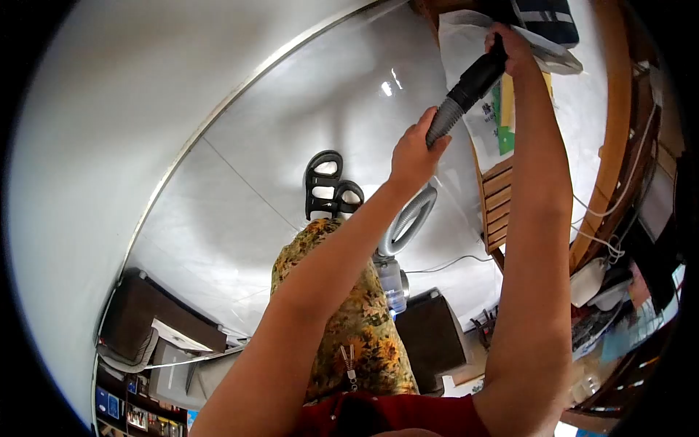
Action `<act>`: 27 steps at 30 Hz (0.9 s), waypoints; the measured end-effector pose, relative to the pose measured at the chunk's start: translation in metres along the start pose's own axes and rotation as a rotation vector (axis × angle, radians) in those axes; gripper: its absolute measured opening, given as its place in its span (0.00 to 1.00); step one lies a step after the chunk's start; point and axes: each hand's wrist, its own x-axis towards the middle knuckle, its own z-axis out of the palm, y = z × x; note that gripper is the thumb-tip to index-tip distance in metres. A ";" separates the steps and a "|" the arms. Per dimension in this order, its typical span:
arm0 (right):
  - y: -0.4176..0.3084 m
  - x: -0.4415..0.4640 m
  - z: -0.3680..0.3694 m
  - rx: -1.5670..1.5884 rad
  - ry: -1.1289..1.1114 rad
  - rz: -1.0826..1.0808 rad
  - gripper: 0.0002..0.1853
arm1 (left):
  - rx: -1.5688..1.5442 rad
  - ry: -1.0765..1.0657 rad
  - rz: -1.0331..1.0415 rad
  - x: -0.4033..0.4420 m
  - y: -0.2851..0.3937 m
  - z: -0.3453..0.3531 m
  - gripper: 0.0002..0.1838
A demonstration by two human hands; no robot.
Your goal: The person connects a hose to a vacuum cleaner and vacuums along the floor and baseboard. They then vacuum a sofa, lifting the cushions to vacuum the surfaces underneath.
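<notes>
My left hand (417, 154) is wrapped round the grey ribbed end of a vacuum cleaner hose (445, 120). Farther up, my right hand (515, 52) grips the black handle (477, 79) of that same hose. The handle slants up to the right, over the edge of a wooden bench with papers and a plastic bag (466, 36) on it. Its far end is hidden behind my right hand. Below my left forearm, a loop of grey hose (419, 218) hangs down to the vacuum cleaner body (391, 284), partly covered by my leg.
The slatted wooden bench (498, 200) stands on the right. A thin cord (455, 264) runs from the vacuum across the pale floor (240, 197). A dark brown box-like seat (429, 331) is beside my legs. A white wall (109, 109) borders the left; bookshelves (138, 411) stand lower left.
</notes>
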 end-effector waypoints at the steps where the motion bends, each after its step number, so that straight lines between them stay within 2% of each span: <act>1: 0.002 -0.012 0.005 0.001 0.066 0.006 0.10 | 0.006 0.022 -0.009 -0.010 0.001 0.005 0.30; 3: 0.014 -0.032 0.026 -0.003 0.191 0.022 0.11 | 0.014 0.072 -0.033 -0.031 -0.004 0.006 0.30; 4: 0.021 -0.041 0.035 0.130 0.247 0.065 0.10 | 0.012 0.092 -0.004 -0.040 -0.012 0.000 0.30; 5: 0.026 -0.054 0.043 0.150 0.230 0.038 0.10 | 0.057 0.125 0.035 -0.048 -0.021 -0.012 0.30; 7: 0.034 -0.078 0.057 0.219 0.269 0.014 0.10 | 0.034 0.128 0.094 -0.065 -0.025 -0.034 0.30; 10: 0.030 -0.122 0.088 0.274 0.379 0.019 0.09 | -0.064 0.059 0.053 -0.092 -0.020 -0.057 0.32; 13: 0.037 -0.163 0.117 0.259 0.374 0.014 0.08 | 0.009 -0.022 0.022 -0.129 -0.025 -0.080 0.31; 16: 0.042 -0.187 0.155 0.278 0.294 0.028 0.06 | -0.155 0.016 0.020 -0.170 -0.037 -0.100 0.30; 18: 0.035 -0.191 0.188 0.275 0.286 0.006 0.09 | -0.267 0.055 -0.112 -0.177 -0.034 -0.110 0.31; 19: 0.035 -0.183 0.202 0.286 0.298 -0.022 0.10 | -0.322 0.076 -0.177 -0.178 -0.032 -0.114 0.31; 20: 0.040 -0.172 0.212 0.317 0.311 -0.046 0.11 | -0.294 0.142 -0.100 -0.170 -0.033 -0.116 0.31; 23: 0.039 -0.140 0.238 0.301 0.433 -0.092 0.18 | -0.329 0.247 -0.140 -0.129 -0.059 -0.123 0.30; 27: 0.047 -0.094 0.261 0.256 0.614 -0.156 0.23 | -0.318 0.239 -0.213 -0.074 -0.075 -0.150 0.31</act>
